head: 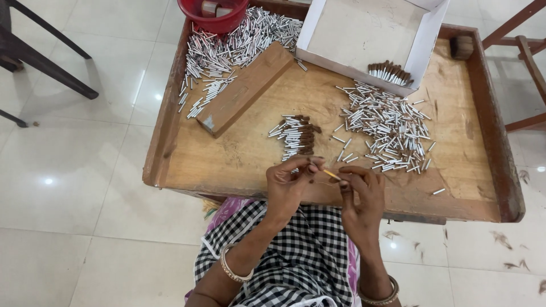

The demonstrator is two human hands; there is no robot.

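Wooden tabletop (239,153) w/ raised rim carries all the stock. Both hands work at the near edge, abt 6 o'clock: left hand (290,182) and right hand (359,196) pinch a thin yellowish stick (331,174) between them, fingers of each closed on it; whether a small tube sits on its left end I can't tell, left fingertips hide it.

Finished-looking pile of brown-tipped silver tubes (296,135) lies just beyond the hands at 12 o'clock. Loose silver tubes (387,128) spread at 1–2 o'clock, one stray tube (438,191) near the front rim at 3 o'clock. Bigger heap (227,48) at 11 o'clock beside a wooden block (247,88) and red bowl (213,12); white box (369,34) at 1 o'clock holds a row of tipped tubes (389,73).

Risks, as I judge:
- stick is slender, held over the lap past the rim; a slack pinch drops it onto the checked cloth (296,250) or floor
- too much bend betw. the two hands could snap it
- a wrist swinging fwd could scatter the neat pile into the loose ones, mixing done w/ undone
- stray tube could roll along the front rim and get lost from the count
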